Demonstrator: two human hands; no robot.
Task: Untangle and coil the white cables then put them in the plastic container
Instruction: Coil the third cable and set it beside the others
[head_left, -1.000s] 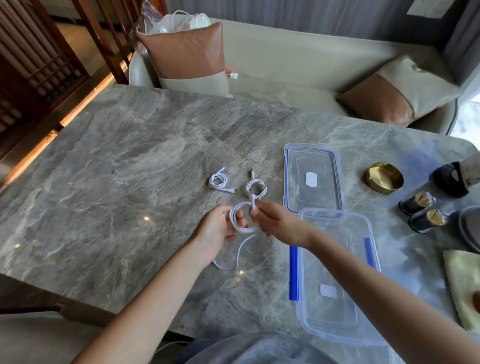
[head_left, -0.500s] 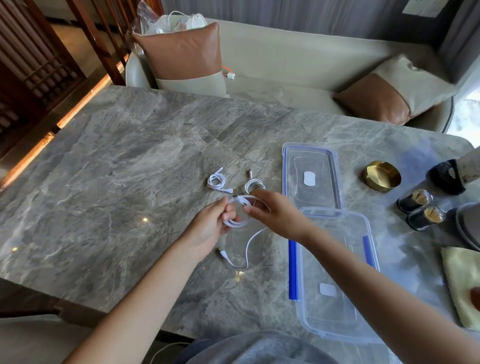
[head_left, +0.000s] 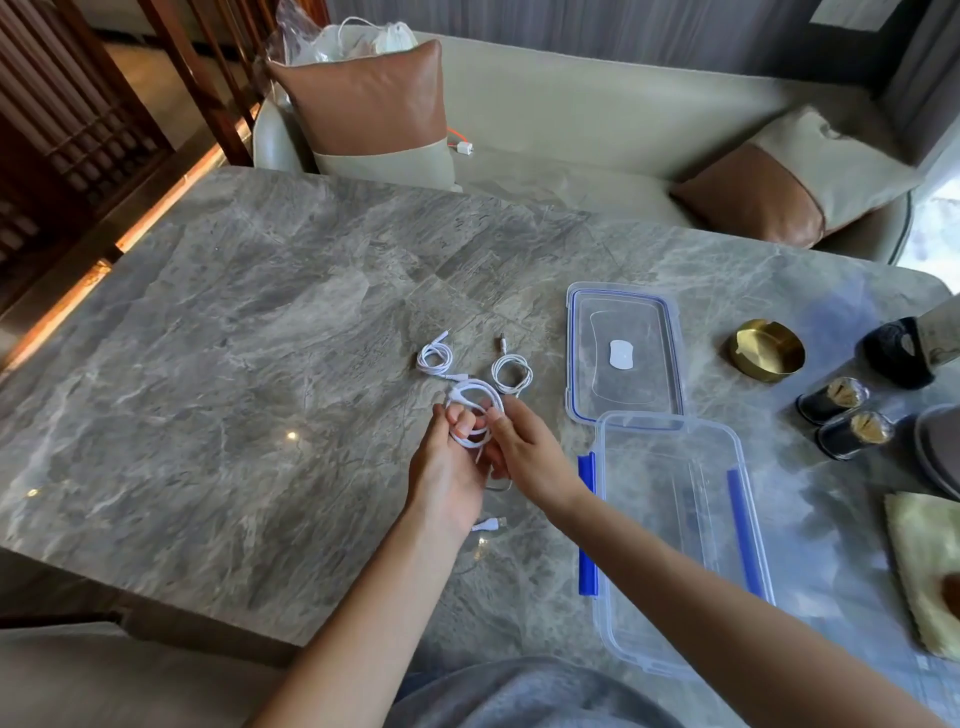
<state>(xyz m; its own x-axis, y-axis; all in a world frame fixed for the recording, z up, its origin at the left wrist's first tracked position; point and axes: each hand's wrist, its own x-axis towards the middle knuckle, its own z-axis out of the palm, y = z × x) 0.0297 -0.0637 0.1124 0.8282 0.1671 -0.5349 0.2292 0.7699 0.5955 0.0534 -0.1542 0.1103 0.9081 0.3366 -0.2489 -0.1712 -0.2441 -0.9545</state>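
Item: white cable (head_left: 474, 415), part-coiled, held above the marble table (head_left: 234, 364) between both hands.
Grip: left hand (head_left: 451, 470) has its fingers threaded through the loops, closed on them; right hand (head_left: 524, 457) pinches the coil's right edge with thumb and forefinger.
Loose end: a short tail hangs below the hands, its plug (head_left: 488, 524) lying on the table.
Handling (judged): very light, limp, smooth-skinned; loops likely spring open if released. Best held across all turns at once, not by the plug.
Also present: two coiled cables, one (head_left: 435, 358) and another (head_left: 511, 371), lying just beyond the hands.
Destination: clear plastic container (head_left: 675, 639), open, near right; lid (head_left: 623, 353) beside it.
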